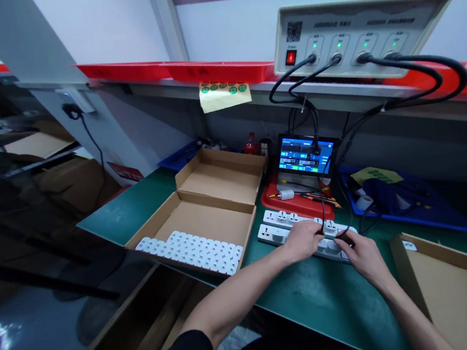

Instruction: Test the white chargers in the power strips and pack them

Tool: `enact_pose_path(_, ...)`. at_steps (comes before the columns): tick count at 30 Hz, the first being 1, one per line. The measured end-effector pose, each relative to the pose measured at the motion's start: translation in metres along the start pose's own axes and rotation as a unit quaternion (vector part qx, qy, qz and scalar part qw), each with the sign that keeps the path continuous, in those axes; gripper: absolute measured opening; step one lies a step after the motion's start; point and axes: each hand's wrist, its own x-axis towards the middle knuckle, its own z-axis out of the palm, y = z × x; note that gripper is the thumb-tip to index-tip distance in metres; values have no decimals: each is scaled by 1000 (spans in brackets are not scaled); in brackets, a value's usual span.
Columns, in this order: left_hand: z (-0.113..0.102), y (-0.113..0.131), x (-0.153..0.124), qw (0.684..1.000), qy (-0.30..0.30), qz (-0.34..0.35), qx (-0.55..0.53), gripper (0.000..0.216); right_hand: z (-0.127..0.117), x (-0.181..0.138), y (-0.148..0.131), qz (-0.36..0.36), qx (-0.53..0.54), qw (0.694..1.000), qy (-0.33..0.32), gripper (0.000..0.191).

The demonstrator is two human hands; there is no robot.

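Two white power strips lie side by side on the green bench: a rear power strip (270,215) and a front power strip (267,231). My left hand (305,240) is over the front strip, its fingers pinched on the end of a thin black cable (323,208) that comes down from above. To its right, my right hand (362,251) is also closed, on a second black cable (351,214) at the strips' right end. The fingers hide both cable ends. In an open cardboard box (204,214) at left lie rows of small white parts (203,249) with metal pins.
A lit screen (304,155) stands behind a red tray (299,204). Thick cables hang from a four-port tester (364,36) on the shelf. A blue tray (430,216) is at right, and another cardboard box (457,285) holds one white part (409,245).
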Motion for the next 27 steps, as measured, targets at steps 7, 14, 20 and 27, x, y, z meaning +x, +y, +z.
enact_pose_path(7, -71, -48, -36, 996, 40, -41, -72, 25, 25, 15, -55, -66, 63, 992, -89, 27)
enact_pose_path(14, -89, -76, -53, 991, 36, -104, -73, 17, 61, 44, -81, -80, 11, 991, -104, 25)
enact_pose_path(20, -85, -79, -50, 995, 32, -92, -29, 18, 67, 50, -79, -76, -6, 990, -120, 27)
enact_pose_path(27, -87, -75, -51, 995, 21, -95, -4, 16, 70, 50, -77, -74, -6, 990, -118, 25)
